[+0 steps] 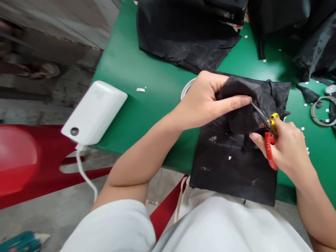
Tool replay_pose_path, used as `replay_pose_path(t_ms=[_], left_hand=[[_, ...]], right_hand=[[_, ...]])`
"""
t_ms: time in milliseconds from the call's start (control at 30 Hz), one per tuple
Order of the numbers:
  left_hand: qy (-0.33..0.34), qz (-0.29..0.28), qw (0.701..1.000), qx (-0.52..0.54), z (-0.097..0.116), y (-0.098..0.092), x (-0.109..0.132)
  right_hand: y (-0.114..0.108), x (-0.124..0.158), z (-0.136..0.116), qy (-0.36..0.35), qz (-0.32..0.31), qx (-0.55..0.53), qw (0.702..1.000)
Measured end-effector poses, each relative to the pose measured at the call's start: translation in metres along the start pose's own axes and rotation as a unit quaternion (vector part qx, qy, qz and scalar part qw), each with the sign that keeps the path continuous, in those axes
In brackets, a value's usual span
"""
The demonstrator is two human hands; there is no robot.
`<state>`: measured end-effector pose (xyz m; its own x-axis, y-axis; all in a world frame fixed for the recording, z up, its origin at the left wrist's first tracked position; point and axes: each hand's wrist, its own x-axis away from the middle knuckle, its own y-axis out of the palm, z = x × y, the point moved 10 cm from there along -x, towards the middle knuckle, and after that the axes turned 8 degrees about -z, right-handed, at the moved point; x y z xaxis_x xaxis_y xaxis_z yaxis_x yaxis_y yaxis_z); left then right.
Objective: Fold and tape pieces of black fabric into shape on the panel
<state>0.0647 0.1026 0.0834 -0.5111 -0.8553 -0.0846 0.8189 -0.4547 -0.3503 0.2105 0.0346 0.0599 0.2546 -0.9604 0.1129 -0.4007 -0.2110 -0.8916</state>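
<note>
Head view: left hand (207, 98) pinches black fabric piece (246, 105) up off green table (147, 87), keeping it taut for thread snips (266, 134), squeezed in right hand (287, 147), blades at the fold.

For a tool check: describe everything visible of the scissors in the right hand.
The scissors are small, with thin grey metal blades, a yellow piece at the pivot and a red handle that looks plastic. The right hand grips the handle and hides part of it. The blades point up and left, close together, tips at the black cloth bunched in the left hand.
</note>
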Motion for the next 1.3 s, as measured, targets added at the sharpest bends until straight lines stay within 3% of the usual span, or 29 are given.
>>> replay_pose_path(t_ms=[233, 367, 767, 1300], left_hand=[[-0.009, 0.003, 0.999, -0.032, -0.001, -0.002, 0.001], [0.012, -0.025, 0.999, -0.016, 0.003, 0.003, -0.001], [0.024, -0.074, 0.997, 0.001, 0.004, 0.018, -0.004], [0.025, -0.075, 0.997, -0.013, -0.001, 0.022, 0.0]], right_hand=[[0.005, -0.001, 0.0, 0.0, -0.031, -0.017, 0.999], [0.009, -0.001, 0.002, 0.008, -0.051, -0.016, 0.999], [0.007, -0.001, 0.001, -0.001, -0.043, -0.002, 0.999], [0.005, 0.0, 0.005, 0.027, -0.037, 0.037, 0.998]])
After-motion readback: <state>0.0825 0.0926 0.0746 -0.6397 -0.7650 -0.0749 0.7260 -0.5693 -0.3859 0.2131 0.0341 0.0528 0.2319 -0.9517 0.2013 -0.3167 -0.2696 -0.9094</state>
